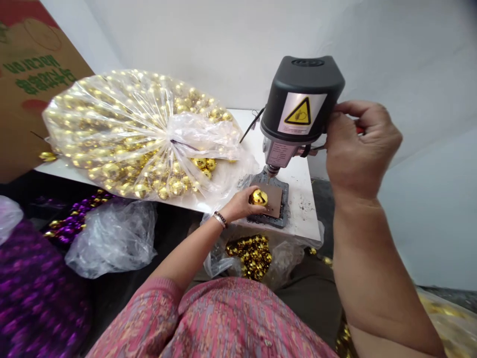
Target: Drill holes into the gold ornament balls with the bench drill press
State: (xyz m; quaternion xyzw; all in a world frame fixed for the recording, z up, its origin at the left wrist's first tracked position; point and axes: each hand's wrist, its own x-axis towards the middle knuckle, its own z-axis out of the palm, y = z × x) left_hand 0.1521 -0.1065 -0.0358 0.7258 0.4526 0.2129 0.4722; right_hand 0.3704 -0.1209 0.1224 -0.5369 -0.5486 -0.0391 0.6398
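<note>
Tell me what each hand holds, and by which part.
Left hand: gold ball, by opposite sides. Right hand: the drill's lever, by its red end.

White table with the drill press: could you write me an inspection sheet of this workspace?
Surface: white table, dark specks near the drill press.
Job's things: gold ball at the brown pad.
Clutter: big bag of gold balls.
Hands: left hand holds the gold ball; right hand grips the side handle.
Cables: dark cable, far end out of sight.
Surroundings: pale wall, carton at left, purple bag below.

1 head-worn view, facing forward and down
</note>
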